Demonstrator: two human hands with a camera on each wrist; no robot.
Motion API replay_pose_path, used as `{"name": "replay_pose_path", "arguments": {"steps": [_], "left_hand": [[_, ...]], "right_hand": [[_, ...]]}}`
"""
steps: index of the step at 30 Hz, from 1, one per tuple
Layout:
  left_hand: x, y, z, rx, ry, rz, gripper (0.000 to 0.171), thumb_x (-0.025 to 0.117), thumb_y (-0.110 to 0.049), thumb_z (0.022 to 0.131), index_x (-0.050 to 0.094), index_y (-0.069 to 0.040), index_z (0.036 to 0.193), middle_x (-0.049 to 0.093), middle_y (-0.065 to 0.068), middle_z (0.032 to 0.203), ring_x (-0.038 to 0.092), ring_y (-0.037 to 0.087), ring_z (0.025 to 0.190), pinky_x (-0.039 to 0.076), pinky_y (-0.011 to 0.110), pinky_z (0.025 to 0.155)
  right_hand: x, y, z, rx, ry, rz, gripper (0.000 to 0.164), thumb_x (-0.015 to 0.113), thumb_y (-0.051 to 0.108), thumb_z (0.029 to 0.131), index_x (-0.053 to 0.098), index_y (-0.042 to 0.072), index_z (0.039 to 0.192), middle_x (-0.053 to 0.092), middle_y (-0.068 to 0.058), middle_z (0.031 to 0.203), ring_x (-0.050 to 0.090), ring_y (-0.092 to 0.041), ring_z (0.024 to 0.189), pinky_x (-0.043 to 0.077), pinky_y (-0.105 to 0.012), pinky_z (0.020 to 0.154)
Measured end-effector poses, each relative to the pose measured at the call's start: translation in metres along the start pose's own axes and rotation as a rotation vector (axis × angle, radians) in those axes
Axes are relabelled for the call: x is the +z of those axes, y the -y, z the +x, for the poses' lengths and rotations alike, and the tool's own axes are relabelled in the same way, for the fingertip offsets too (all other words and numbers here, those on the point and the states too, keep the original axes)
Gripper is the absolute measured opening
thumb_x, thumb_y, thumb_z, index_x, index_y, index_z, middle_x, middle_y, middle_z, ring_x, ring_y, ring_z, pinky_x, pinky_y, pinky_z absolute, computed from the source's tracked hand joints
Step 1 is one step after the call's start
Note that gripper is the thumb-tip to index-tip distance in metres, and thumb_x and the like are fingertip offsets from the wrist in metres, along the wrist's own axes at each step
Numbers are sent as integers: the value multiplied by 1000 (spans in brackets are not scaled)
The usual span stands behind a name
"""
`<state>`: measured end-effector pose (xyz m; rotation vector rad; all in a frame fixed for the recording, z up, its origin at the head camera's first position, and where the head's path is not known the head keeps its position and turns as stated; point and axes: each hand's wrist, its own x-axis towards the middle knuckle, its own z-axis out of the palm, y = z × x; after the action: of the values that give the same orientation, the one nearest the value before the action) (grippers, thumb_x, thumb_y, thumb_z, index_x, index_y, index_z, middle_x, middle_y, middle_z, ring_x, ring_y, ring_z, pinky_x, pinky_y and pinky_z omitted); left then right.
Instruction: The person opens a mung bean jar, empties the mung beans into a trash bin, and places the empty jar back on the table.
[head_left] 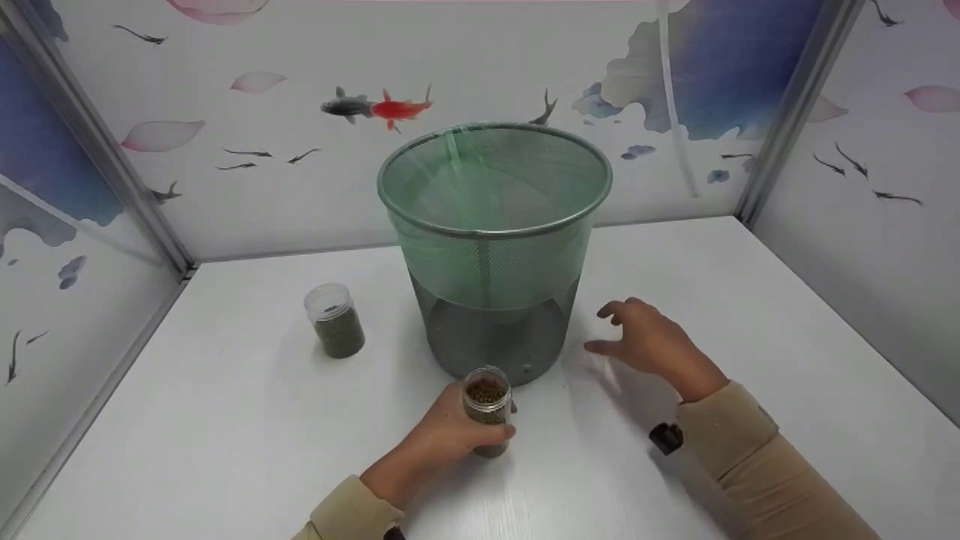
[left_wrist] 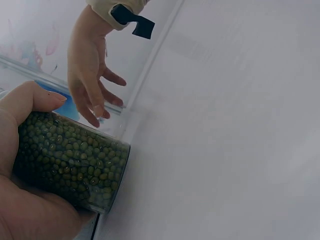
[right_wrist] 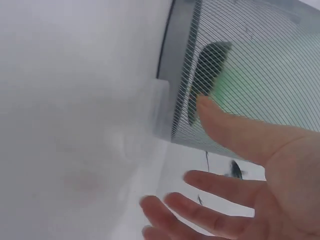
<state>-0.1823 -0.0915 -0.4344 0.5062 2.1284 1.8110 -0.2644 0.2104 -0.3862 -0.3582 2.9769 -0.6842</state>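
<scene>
My left hand (head_left: 448,429) grips a clear jar (head_left: 489,420) of green beans, which look like mung beans, in front of the mesh bin. In the left wrist view the beans (left_wrist: 70,155) show through the jar wall, with thumb and fingers wrapped round it. The jar's top is uncovered in the head view. My right hand (head_left: 651,343) hovers to the right of the bin, fingers spread and holding nothing. In the right wrist view its thumb (right_wrist: 235,130) overlaps the bin's mesh side (right_wrist: 270,75); whether they touch, I cannot tell.
A tall mesh bin (head_left: 442,330) with a green bag (head_left: 495,262) lining its upper part stands mid-table. Left of it, a second clear jar (head_left: 339,330) holds dark green contents. Printed panels (head_left: 285,195) wall in the white table (head_left: 225,420) at the back and sides.
</scene>
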Motion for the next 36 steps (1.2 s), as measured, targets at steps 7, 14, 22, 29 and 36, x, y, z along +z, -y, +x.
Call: {"name": "replay_pose_path", "arguments": {"steps": [7, 14, 22, 29, 36], "left_hand": [[0, -2, 0, -25, -8, -3, 47, 79, -3, 85, 62, 1, 129, 71, 3, 111, 63, 16, 108, 48, 40, 102], [0, -1, 0, -19, -19, -2, 47, 79, -2, 83, 62, 2, 128, 71, 3, 109, 64, 16, 107, 48, 40, 102], [0, 0, 0, -31, -6, -17, 48, 80, -4, 83, 63, 2, 127, 70, 3, 111, 63, 18, 108, 47, 40, 103], [-1, 0, 3, -42, -2, -13, 50, 81, -3, 81, 62, 1, 128, 70, 3, 111, 63, 19, 108, 46, 40, 103], [-1, -1, 3, -41, -2, 11, 51, 81, -3, 81, 62, -1, 128, 70, 2, 111, 63, 18, 108, 46, 40, 104]], "right_hand": [[-32, -1, -5, -65, -342, 171, 40, 65, 21, 108, 60, -1, 141, 54, -26, 137, 62, -43, 122, 55, -58, 94], [-64, 17, -16, -301, -717, 350, 30, 63, 13, 108, 65, 1, 135, 57, -18, 136, 56, -28, 128, 47, -41, 105], [-74, 55, -20, -668, -837, 291, 43, 66, 34, 107, 65, 6, 139, 57, -16, 145, 46, -31, 143, 35, -52, 120], [-70, 78, -2, -801, -811, 207, 62, 53, 57, 107, 60, 8, 145, 54, -14, 151, 30, -38, 157, 23, -62, 126], [-65, 91, 10, -827, -777, 119, 45, 58, 43, 109, 68, 7, 134, 67, -13, 133, 46, -36, 146, 17, -59, 128]]}}
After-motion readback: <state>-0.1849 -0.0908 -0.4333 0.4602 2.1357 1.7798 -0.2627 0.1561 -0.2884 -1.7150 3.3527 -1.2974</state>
